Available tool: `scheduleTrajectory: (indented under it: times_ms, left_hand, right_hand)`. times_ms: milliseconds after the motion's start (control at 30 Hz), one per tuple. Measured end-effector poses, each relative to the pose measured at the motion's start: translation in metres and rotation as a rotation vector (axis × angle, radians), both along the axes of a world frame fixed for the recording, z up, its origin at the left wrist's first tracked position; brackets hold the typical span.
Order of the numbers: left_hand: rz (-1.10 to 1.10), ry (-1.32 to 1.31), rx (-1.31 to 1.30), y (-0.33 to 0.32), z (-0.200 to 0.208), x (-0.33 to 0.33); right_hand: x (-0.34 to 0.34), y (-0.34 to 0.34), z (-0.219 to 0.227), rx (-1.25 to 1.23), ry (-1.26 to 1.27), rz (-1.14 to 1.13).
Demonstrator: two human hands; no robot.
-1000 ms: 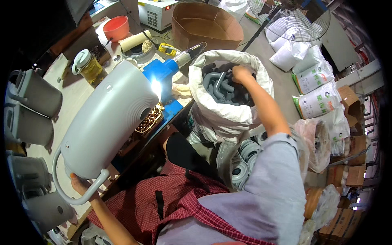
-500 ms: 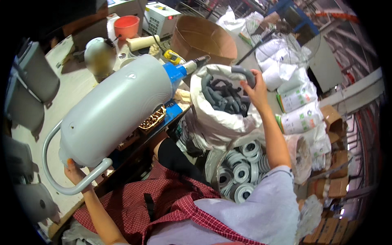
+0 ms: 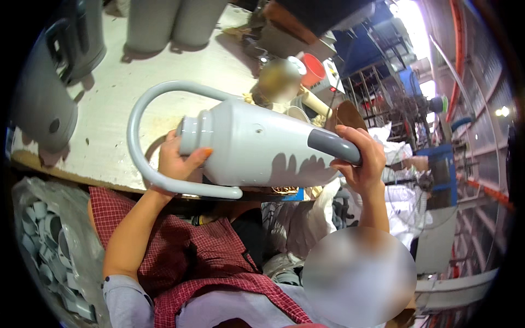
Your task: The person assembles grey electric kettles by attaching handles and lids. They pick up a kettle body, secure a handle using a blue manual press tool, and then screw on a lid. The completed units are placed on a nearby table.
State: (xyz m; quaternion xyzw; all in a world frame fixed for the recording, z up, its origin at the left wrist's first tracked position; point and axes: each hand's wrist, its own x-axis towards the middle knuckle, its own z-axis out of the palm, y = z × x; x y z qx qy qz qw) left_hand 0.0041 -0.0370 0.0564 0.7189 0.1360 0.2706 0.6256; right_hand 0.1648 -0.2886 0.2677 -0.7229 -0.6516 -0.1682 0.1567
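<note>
A large light-grey plastic jug body (image 3: 251,145) lies on its side across the near table edge, its ridged neck toward the left. A grey hoop handle (image 3: 133,123) swings out around that neck. My left hand (image 3: 179,159) grips the neck from below, thumb laid on the shoulder. In my right hand (image 3: 367,159) is a dark-grey curved handle (image 3: 331,144), held against the right part of the body. My fingers wrap its outer end. Whether the handle is fastened to the body I cannot tell.
Similar grey bodies (image 3: 152,24) stand at the back and left of the white table (image 3: 109,126). A red bucket (image 3: 313,70) stands farther back. Below right is a white sack (image 3: 311,216) of dark handles; at lower left, a clear bag (image 3: 82,235) holds grey parts.
My right hand has brought a dark handle from the sack to the jug body. The body has come away from the blue-ended tool. My view has turned left.
</note>
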Motion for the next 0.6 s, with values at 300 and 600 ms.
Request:
scheduleTrajectory:
  times_ms: [300,600]
  left_hand:
    - [0.002,-0.137,0.152,0.002,0.001,0.005]
    - [0.034,-0.157,0.189,0.001,0.002,0.004]
  right_hand:
    - [-0.012,0.063,-0.010,-0.212,0.080,-0.031]
    - [-0.016,0.078,-0.015,-0.237,0.000,-0.061]
